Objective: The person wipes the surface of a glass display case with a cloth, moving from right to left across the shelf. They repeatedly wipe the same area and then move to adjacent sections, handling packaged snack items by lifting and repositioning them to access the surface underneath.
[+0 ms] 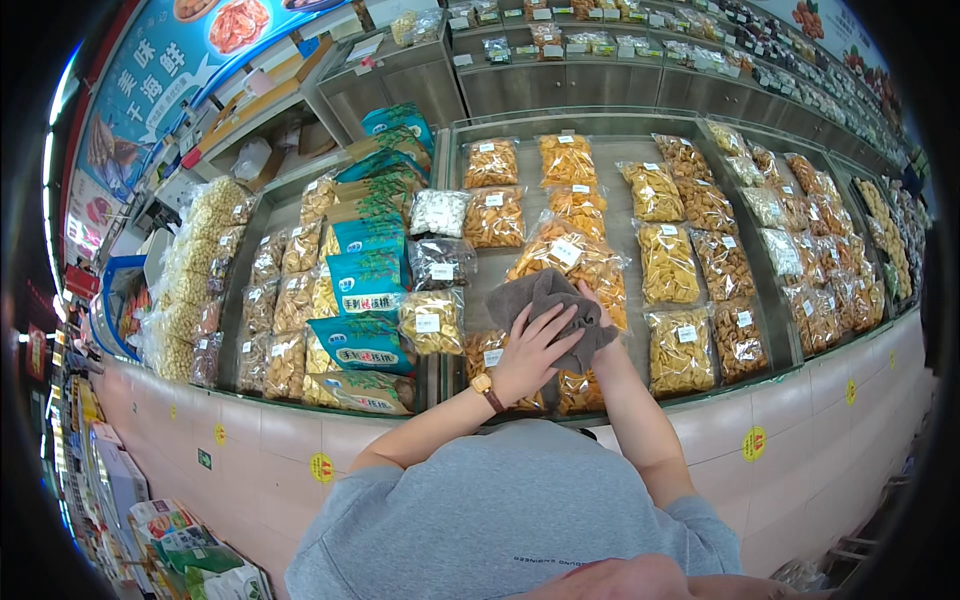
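A grey-brown cloth point(544, 296) lies bunched over the near part of a large clear bag of orange chips point(564, 241). The fingers of my left hand point(534, 345) are spread over the cloth and press it to the bag. Along the bag's right side is my right hand point(606, 330), largely covered by the cloth; its fingers near the bag are partly hidden. That bag looks raised and tilted above the display case point(484, 281), and a white label shows on its upper face. Other bags of orange chips point(495, 217) lie beside and beyond it.
Teal printed pouches point(364, 289) stand in a row to the left. Bags of yellow chips point(669, 262) lie to the right. A glass edge point(577, 112) borders the case at the back. Shelves of packets point(562, 45) stand beyond, above cabinets point(555, 86).
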`<state>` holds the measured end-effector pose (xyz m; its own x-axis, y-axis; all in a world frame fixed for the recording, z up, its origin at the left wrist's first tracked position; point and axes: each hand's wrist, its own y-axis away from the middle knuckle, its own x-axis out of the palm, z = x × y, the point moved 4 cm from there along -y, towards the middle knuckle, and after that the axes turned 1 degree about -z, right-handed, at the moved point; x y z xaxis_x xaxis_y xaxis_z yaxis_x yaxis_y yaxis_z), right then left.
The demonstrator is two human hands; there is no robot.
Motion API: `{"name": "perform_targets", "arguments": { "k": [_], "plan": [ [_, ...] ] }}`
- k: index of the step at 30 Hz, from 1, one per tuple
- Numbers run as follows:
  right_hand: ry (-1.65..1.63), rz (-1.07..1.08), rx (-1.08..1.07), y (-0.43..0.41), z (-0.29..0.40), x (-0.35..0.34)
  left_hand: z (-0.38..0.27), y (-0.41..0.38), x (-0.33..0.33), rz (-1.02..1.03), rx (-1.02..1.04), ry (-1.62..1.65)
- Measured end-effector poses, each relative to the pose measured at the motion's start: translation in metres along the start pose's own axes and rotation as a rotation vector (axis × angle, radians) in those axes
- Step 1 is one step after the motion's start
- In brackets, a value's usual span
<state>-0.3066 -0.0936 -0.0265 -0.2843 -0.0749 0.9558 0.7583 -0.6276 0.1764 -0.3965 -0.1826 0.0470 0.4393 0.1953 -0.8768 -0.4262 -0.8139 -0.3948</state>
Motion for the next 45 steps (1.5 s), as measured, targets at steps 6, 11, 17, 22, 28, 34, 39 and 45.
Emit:
{"name": "perform_targets", "arguments": {
  "k": [6, 11, 17, 22, 28, 34, 39, 45],
  "plan": [
    [0.151, -0.252, -0.302, -0.004, 0.010, -0.028, 0.029, -0.001, -0.030, -0.197, -0.212, -0.019],
    [0.111, -0.321, -0.320, -0.009, 0.013, -0.033, 0.088, 0.023, -0.051, -0.604, -0.552, 0.496],
    [0.177, -0.367, -0.122, -0.027, -0.001, -0.048, 0.103, 0.070, -0.076, -0.836, -0.600, 0.677],
    [0.243, -0.457, 0.007, -0.074, -0.011, -0.068, 0.087, 0.069, -0.090, -0.845, -0.595, 0.701],
    [0.487, -0.392, 0.131, -0.136, -0.013, -0.093, 0.095, 0.069, -0.086, -0.848, -0.574, 0.688],
    [1.236, -0.539, 0.241, -0.149, -0.005, -0.097, 0.099, 0.073, -0.087, -0.827, -0.597, 0.650],
    [2.169, -0.416, -0.067, -0.166, 0.027, -0.066, 0.099, 0.065, -0.082, -0.818, -0.584, 0.647],
    [2.002, -0.547, -0.387, -0.214, 0.074, -0.074, 0.101, 0.053, -0.062, -0.757, -0.629, 0.809]
  ]
}}
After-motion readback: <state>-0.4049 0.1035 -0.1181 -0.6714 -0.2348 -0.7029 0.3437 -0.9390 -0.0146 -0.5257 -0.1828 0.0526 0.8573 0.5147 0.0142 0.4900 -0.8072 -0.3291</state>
